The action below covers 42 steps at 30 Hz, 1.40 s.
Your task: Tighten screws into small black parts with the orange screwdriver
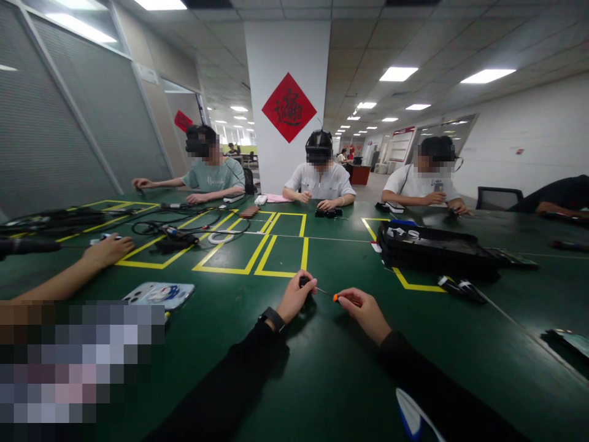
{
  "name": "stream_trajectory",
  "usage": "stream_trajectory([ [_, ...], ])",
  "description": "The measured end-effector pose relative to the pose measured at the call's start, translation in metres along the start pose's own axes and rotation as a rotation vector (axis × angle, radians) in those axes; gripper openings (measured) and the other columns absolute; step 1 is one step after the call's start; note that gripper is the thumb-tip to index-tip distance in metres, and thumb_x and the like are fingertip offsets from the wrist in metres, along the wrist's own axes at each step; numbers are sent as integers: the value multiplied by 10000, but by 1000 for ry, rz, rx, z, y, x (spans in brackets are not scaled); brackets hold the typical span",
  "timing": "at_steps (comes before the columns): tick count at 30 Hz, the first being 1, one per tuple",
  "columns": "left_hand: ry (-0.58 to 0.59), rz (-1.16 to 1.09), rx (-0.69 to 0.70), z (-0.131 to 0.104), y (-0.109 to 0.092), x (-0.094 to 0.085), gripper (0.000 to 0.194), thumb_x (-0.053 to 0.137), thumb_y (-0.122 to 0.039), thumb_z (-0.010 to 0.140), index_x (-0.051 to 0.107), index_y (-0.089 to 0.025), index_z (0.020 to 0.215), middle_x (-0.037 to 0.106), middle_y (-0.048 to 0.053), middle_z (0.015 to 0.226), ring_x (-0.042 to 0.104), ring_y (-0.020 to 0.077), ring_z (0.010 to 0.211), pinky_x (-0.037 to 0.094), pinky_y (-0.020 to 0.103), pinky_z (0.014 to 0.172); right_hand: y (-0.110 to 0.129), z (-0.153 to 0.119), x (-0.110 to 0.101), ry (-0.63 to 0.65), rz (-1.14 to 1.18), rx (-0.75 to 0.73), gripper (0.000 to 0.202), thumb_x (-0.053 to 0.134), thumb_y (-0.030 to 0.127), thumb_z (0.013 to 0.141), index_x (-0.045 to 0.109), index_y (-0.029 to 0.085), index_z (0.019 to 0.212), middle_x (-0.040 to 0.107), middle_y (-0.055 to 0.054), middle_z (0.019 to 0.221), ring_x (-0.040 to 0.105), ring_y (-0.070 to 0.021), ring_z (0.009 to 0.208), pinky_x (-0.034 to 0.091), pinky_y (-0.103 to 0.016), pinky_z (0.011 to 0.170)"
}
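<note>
Over the green table, my left hand (295, 298) is closed on a small black part (304, 282) whose kind I cannot make out. My right hand (364, 310) grips a screwdriver (336, 298) by its handle, of which an orange end shows at the fingertips. From there its thin metal shaft runs left toward the black part. Whether the tip touches that part is hidden by my left fingers. Both hands are close together near the table's middle, and a dark band circles my left wrist.
Yellow tape (281, 274) marks rectangles on the table. Black cables (172, 236) lie at the left, by a co-worker's hand (108, 248). A patterned phone case (161, 294) is left of me. A black tray (432, 242) with parts stands right. Several people sit across.
</note>
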<state>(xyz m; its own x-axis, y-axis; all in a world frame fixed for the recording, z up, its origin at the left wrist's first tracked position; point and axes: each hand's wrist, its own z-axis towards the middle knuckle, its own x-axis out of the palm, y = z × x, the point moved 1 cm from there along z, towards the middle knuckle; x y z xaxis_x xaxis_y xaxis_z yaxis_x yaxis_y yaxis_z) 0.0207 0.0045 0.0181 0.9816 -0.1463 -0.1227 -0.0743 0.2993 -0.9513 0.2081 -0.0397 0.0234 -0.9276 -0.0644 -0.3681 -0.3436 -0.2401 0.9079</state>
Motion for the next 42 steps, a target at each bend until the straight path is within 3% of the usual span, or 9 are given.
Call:
stream_trajectory([
  [5, 28, 9, 3, -1, 0, -5, 213, 502, -378, 752, 487, -168, 781, 562, -23, 619, 528, 108, 588, 399, 229, 602, -1, -2, 1, -4, -179, -79, 259, 587, 319, 698, 638, 174, 906, 563, -43, 866, 552, -148, 746, 459, -274, 679],
  [10, 75, 53, 30, -3, 3, -15, 204, 527, -368, 742, 488, -168, 765, 552, -24, 640, 532, 110, 617, 397, 233, 636, 5, -7, 8, -5, -384, -191, 248, 520, 324, 770, 613, 213, 971, 589, -42, 902, 549, -168, 837, 419, -294, 774],
  [17, 129, -36, -7, -4, 2, -18, 220, 529, -375, 743, 479, -170, 804, 560, -18, 675, 536, 113, 656, 400, 230, 653, 8, -9, 12, 5, -566, -174, 316, 338, 357, 868, 606, 190, 880, 579, -49, 830, 541, -156, 764, 401, -265, 698],
  [27, 158, 38, 30, -2, 1, -18, 173, 542, -320, 734, 502, -165, 799, 562, -15, 688, 522, 113, 666, 392, 239, 680, 0, -6, 7, -1, -447, -180, 136, 482, 257, 794, 544, 199, 901, 568, -19, 857, 528, -151, 807, 400, -272, 736],
  [35, 138, 74, 46, -2, -2, -17, 168, 525, -323, 743, 503, -162, 788, 550, -14, 704, 517, 115, 684, 392, 247, 705, 3, -6, 9, -30, -437, -222, 224, 372, 242, 847, 568, 192, 943, 556, -53, 914, 508, -170, 892, 389, -318, 820],
  [42, 134, 71, 37, -1, 3, -17, 210, 540, -362, 729, 493, -166, 788, 554, -17, 702, 512, 113, 671, 392, 244, 680, 1, -5, 7, -83, -389, -233, 256, 485, 220, 782, 524, 205, 1035, 520, -50, 971, 521, -162, 875, 415, -299, 804],
])
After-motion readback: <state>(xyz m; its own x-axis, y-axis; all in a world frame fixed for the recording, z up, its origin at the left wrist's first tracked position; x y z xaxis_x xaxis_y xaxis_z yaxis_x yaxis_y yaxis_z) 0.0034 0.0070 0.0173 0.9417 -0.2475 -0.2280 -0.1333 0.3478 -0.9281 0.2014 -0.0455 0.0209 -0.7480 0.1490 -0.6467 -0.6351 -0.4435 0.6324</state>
